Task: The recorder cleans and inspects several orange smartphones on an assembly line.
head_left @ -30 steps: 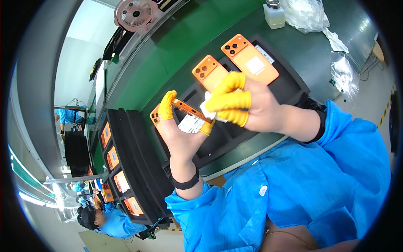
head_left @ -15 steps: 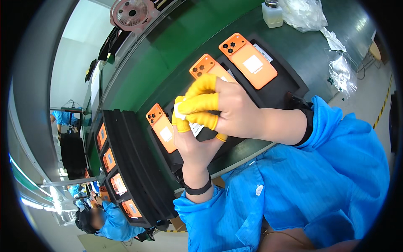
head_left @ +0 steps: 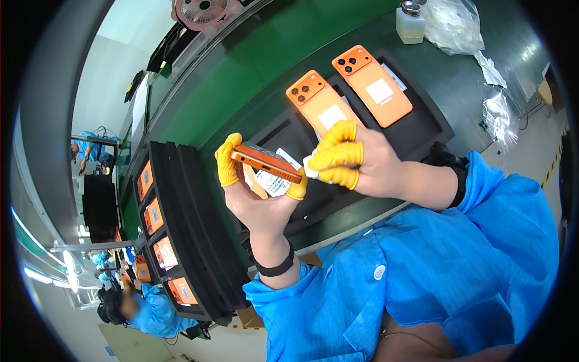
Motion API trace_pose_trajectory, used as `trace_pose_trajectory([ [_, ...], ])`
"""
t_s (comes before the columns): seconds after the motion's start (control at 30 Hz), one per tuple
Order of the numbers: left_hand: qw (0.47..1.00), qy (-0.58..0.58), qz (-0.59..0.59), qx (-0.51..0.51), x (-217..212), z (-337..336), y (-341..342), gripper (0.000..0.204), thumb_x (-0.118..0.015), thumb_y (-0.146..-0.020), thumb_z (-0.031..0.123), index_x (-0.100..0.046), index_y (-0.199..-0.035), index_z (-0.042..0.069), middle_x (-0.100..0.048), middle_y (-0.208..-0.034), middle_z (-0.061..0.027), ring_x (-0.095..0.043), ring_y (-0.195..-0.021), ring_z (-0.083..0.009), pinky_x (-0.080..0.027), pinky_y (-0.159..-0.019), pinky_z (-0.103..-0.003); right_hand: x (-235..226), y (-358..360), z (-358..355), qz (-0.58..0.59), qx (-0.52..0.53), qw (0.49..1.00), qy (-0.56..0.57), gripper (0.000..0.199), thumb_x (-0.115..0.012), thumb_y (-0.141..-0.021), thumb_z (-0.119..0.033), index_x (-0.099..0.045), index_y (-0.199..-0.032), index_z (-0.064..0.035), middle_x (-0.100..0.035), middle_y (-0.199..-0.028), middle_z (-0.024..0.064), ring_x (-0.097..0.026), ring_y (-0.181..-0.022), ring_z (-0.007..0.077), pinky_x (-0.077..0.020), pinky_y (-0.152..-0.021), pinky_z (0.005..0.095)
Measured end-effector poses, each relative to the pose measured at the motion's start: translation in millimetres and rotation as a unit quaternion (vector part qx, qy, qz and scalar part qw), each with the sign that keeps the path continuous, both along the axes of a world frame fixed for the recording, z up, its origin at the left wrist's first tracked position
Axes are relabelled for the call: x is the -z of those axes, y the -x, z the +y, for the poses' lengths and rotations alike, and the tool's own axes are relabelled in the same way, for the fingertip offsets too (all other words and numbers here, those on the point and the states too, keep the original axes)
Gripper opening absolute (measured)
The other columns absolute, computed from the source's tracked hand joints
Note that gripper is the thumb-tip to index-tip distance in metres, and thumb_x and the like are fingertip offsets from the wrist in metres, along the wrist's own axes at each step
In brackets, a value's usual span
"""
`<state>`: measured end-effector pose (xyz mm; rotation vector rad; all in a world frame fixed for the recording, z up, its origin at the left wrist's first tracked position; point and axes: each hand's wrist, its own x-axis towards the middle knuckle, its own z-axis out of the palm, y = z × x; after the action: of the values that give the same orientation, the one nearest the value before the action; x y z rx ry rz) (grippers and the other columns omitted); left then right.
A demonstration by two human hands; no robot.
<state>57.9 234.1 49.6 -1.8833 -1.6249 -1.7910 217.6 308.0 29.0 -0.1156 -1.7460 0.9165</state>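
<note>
Lying edge-up, orange phone [head_left: 266,163] crosswise.

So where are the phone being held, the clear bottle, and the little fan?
Held orange phone [head_left: 265,163], head view, its side edge.
Clear bottle [head_left: 411,26], head view, its body.
Pink fan [head_left: 205,9], head view, its grille.

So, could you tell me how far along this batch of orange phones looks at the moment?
Looking done: two orange phones lie face down on the black foam tray, each with a white sticker. In hand: the left hand holds a third orange phone edge-on, while the right hand pinches a small white piece at its end. Left: four more phones wait in the stacked trays on the left.
</note>
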Motion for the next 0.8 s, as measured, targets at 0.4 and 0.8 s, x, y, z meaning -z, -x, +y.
trace_pose_trajectory([
  [0.4,0.999,-0.018,0.041,-0.022,-4,-13,15,0.085,-0.081,-0.051,0.015,-0.036,-0.121,0.0,-0.047,-0.114,-0.0132,-0.054,-0.092,-0.019,-0.045,-0.083,-0.03,-1,19,10,-0.341,0.012,0.936,-0.087,0.013,-0.058,-0.075,-0.011,-0.062,-0.085,-0.0043,-0.056,-0.1,0.0112,-0.055,-0.088,0.0265,-0.0463,-0.074,0.0361],
  [0.8,0.99,-0.004,0.044,-0.136,-19,-30,47,0.088,-0.082,-0.05,0.015,-0.035,-0.123,-0.001,-0.045,-0.118,-0.0148,-0.048,-0.107,-0.0242,-0.036,-0.094,-0.036,20,96,-22,-0.646,-0.031,0.751,-0.133,0.022,-0.05,-0.074,-0.009,-0.061,-0.09,0.0011,-0.058,-0.091,0.0156,-0.06,-0.083,0.0271,-0.0478,-0.068,0.0346],
])
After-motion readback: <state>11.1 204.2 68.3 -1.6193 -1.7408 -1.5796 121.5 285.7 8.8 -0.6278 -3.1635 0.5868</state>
